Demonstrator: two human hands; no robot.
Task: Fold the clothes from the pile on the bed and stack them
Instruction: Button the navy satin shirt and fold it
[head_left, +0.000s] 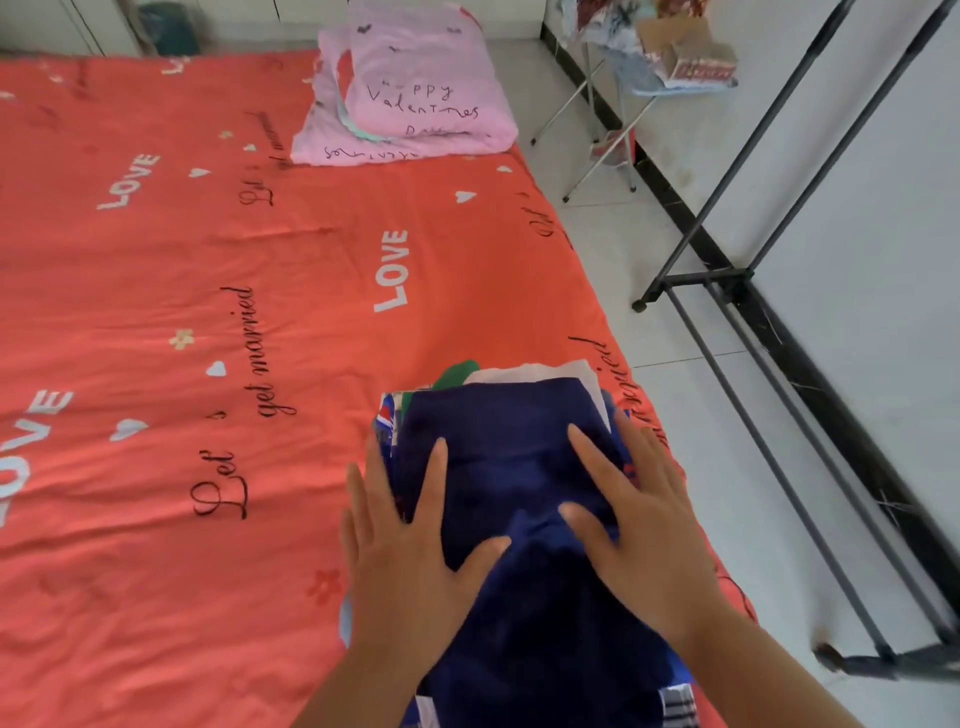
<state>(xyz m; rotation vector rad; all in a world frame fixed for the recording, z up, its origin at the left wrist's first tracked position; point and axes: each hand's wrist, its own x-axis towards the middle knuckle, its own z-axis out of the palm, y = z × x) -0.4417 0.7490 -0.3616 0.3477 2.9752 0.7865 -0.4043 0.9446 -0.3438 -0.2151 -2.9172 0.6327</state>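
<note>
Left hand (410, 566), right hand (649, 545) press garment (498, 462) running near-to-far.

Two pink pillows (421, 88), the upper one printed with "Happy Valentines", lie stacked at the far end of a red sheet (156, 260) marked with "LOVE" and small hearts. To the right, on the white tiled floor (675, 332), a folding stand (670, 78) holds boxes and cloth. Near it a black metal rack (727, 275) runs along the white wall (857, 208), which has a dark skirting (675, 200).
</note>
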